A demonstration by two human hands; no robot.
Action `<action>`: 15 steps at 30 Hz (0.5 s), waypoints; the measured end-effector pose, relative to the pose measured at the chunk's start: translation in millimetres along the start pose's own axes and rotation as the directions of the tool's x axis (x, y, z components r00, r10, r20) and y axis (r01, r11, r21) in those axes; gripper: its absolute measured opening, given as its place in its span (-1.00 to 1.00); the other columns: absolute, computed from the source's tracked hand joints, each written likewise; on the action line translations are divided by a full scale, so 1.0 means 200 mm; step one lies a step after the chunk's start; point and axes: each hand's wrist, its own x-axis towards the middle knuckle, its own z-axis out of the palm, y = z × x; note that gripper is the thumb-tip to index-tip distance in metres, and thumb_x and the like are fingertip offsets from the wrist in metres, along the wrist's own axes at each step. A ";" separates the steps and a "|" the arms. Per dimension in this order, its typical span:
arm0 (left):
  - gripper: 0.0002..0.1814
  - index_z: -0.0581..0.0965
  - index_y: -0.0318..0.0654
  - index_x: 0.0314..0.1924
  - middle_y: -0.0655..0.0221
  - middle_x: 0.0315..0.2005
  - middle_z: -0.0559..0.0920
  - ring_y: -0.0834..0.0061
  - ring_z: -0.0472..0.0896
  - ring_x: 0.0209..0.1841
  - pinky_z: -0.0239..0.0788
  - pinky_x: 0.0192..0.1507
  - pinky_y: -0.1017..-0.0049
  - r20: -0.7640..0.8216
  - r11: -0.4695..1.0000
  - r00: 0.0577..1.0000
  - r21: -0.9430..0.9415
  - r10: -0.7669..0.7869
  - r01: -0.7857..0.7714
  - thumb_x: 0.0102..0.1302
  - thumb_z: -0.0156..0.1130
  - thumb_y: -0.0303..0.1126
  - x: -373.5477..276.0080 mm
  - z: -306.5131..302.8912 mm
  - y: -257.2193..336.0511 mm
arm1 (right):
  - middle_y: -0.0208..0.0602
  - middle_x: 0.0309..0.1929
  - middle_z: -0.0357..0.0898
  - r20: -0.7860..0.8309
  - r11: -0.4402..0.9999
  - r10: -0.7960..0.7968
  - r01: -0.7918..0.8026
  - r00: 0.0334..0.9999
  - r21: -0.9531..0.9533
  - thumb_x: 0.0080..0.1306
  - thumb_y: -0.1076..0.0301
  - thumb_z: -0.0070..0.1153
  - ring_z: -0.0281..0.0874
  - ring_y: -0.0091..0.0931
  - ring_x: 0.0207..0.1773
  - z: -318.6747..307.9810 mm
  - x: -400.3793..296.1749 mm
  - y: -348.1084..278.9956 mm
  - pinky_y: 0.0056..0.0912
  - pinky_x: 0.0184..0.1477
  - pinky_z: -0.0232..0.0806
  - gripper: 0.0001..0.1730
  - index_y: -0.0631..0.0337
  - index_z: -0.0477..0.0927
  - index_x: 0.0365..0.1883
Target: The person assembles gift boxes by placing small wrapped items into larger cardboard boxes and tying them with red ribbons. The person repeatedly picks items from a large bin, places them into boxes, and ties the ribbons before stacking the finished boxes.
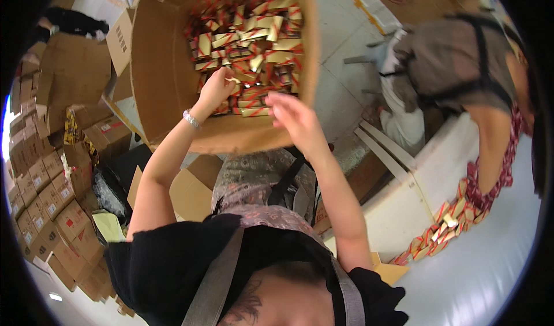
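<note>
In front of me stands a large open cardboard carton (166,53) holding a heap of small cream-coloured packets (255,36) with red diagonal stripes. My left hand (217,87) is inside it, low over the heap, thumb and fingertips drawn together by a small pale piece; whether they grip it cannot be made out. Slightly blurred, my right hand (296,120) hovers at the near right part of the carton. Its fingers are extended beside several packets (253,105) lined up in rows, with nothing visible in the grasp.
At right a co-worker (454,62) leans over a light-coloured table (484,256), one arm by a pile of striped packets (450,222). Stacked cardboard boxes (47,183) fill the left side. An open box (190,194) sits beside my legs. Another person's dark-clothed part (73,20) shows far left.
</note>
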 end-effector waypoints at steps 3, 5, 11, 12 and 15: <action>-0.29 0.38 -0.30 0.15 -0.05 0.11 0.44 0.05 0.48 0.13 0.35 0.13 0.22 0.239 0.891 0.877 0.301 -0.417 0.341 0.16 0.28 0.08 0.16 0.04 -0.66 | -0.21 0.22 0.41 -0.085 0.885 0.451 -0.457 0.889 -0.086 0.29 0.00 0.14 0.36 -0.34 0.24 0.07 0.74 0.32 -0.21 0.14 0.32 -0.26 0.20 0.28 0.33; 0.15 0.08 -0.30 0.41 -0.16 0.33 0.18 0.02 0.23 0.36 0.18 0.32 0.26 0.384 0.841 0.751 0.188 -0.538 0.507 0.01 0.33 0.27 0.23 0.17 -1.17 | -0.06 0.35 0.24 -0.247 0.777 0.595 -0.626 0.764 -0.065 0.19 -0.09 0.19 0.30 -0.17 0.29 -0.01 1.05 0.67 0.04 0.23 0.17 -0.14 0.14 0.25 0.36; 0.45 -0.24 -0.23 0.47 -0.25 0.40 -0.10 -0.01 0.19 0.39 0.18 0.31 0.26 0.488 0.915 0.774 0.248 -0.403 0.319 -0.15 0.28 0.49 0.41 0.55 -1.55 | 0.12 0.40 0.11 -0.739 0.413 0.279 -0.771 0.613 -0.484 -0.06 -0.47 0.20 0.12 -0.09 0.42 -0.45 1.14 1.68 -0.07 0.36 0.11 0.28 0.24 0.08 0.42; 0.46 -0.26 -0.23 0.47 -0.27 0.40 -0.12 -0.02 0.22 0.37 0.20 0.29 0.26 0.514 0.899 0.737 0.240 -0.439 0.367 -0.16 0.27 0.51 0.41 0.53 -1.52 | 0.10 0.40 0.11 -0.692 0.447 0.436 -0.806 0.575 -0.387 -0.06 -0.46 0.21 0.14 -0.13 0.41 -0.43 1.22 1.65 -0.07 0.31 0.18 0.30 0.24 0.04 0.43; 0.44 -0.33 -0.11 0.48 -0.33 0.39 -0.14 -0.06 0.34 0.29 0.37 0.13 0.22 0.589 0.864 0.704 -0.019 -0.397 0.503 -0.13 0.19 0.55 0.35 0.50 -1.49 | 0.13 0.34 0.18 -0.287 0.388 0.858 -0.904 0.426 -0.180 -0.06 -0.45 0.24 0.29 -0.24 0.34 -0.30 1.42 1.33 -0.17 0.10 0.39 0.42 0.28 -0.20 0.46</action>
